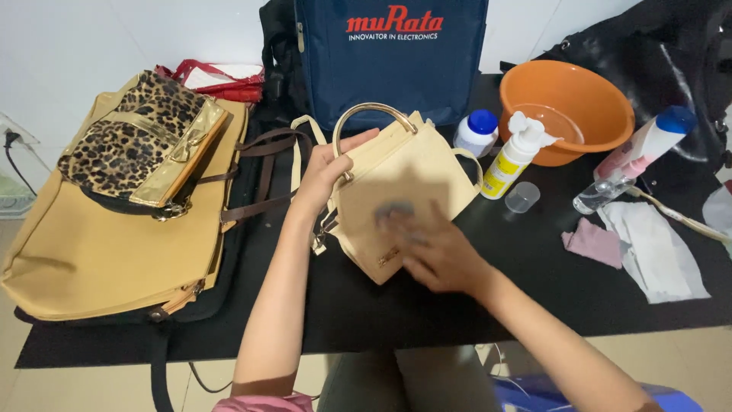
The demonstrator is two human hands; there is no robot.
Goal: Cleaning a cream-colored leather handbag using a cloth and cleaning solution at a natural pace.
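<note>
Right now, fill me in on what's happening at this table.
A person's left hand grips a small cream handbag by its top edge, tilting it up off the black table. The right hand, blurred, presses something pale against the bag's front. Other bags lie to the left; an orange basin and bottles stand to the right.

Both hands (pixel 328 172) on cream handbag (pixel 396 191)

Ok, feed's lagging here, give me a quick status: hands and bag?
Left hand grips cream handbag by its edge. Right hand pressed on bag front, blurred. Pump bottle, small cup close by.
</note>
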